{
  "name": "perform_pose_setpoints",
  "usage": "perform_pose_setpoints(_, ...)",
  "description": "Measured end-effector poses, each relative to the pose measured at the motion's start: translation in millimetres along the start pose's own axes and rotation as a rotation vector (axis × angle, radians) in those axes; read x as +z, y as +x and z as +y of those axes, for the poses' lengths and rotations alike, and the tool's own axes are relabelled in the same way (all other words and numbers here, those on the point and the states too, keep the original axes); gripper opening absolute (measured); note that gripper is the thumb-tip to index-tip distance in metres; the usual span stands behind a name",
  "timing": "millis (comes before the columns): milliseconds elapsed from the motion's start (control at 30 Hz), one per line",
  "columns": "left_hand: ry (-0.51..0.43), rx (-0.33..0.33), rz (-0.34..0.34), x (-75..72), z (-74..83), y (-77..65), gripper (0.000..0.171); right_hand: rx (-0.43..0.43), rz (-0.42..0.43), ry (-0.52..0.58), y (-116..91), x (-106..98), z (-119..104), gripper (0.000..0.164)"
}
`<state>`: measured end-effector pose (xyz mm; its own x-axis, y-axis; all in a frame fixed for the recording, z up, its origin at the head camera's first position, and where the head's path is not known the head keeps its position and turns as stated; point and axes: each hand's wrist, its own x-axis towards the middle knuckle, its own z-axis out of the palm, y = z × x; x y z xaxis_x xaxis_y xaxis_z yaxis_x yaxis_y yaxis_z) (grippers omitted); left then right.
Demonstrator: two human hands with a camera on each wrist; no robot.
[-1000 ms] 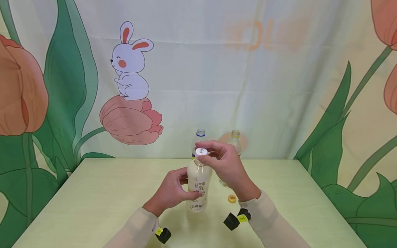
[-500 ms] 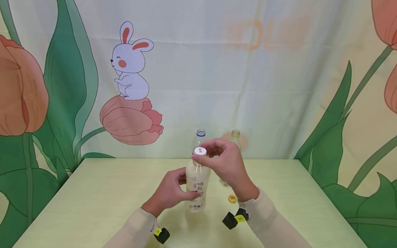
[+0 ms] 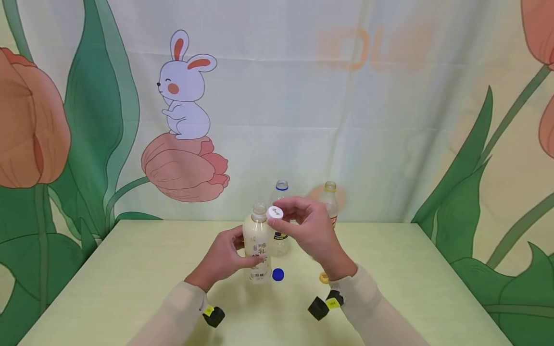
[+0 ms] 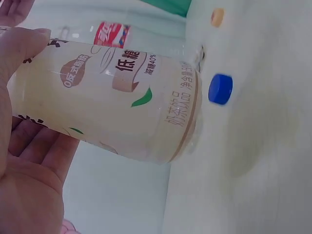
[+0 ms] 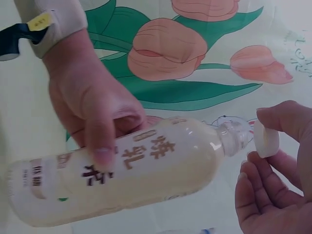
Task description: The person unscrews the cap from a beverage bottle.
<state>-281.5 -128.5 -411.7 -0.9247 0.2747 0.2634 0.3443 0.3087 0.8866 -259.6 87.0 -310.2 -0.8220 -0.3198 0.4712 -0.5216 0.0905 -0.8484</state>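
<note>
My left hand [image 3: 224,255] grips a milk-tea bottle [image 3: 257,235] around its body, with the thumb across the printed label. The bottle's neck is uncapped, its clear threads showing in the right wrist view. Between the thumb and fingers of my right hand [image 3: 312,231] is a white bottle cap [image 5: 266,139], pinched just beside the bottle mouth and apart from it. A blue cap [image 3: 278,274] lies on the table to the right of the bottle's base. Partly behind my right wrist is a yellow cap [image 3: 323,278].
Two uncapped clear bottles stand behind my hands: a blue-ringed bottle [image 3: 282,192] and a yellow-ringed bottle [image 3: 330,198], the latter partly hidden by my right hand. A printed curtain [image 3: 277,96] hangs behind the pale table [image 3: 143,269].
The white cap has come off the bottle and stays pinched in my right hand. My left hand has moved the bottle leftward, bringing the blue cap into sight.
</note>
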Motion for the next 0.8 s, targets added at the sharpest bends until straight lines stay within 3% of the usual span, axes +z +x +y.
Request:
perform_pose_setpoints(267,0.056,0.002,0.035,-25.7,-25.2,13.7,0.058,0.025,-0.122,-0.064,-4.2,17.9,40.2,0.026)
perform_pose_setpoints(467,0.086,-0.072,0.037,-42.1,-41.7,27.8,0.063,0.046,-0.235,-0.155,-5.5,37.4,71.7,0.026)
perform_pose_setpoints(633,0.067,-0.054,0.039,-52.5,-56.5,40.6,0.064,0.038,-0.335,-0.228,-3.6,59.8,98.4,0.024)
perform_pose_setpoints(800,0.057,-0.042,0.029,-56.4,-68.1,49.4,0.065,0.113,-0.411,-0.280,0.9,81.1,118.9,0.025)
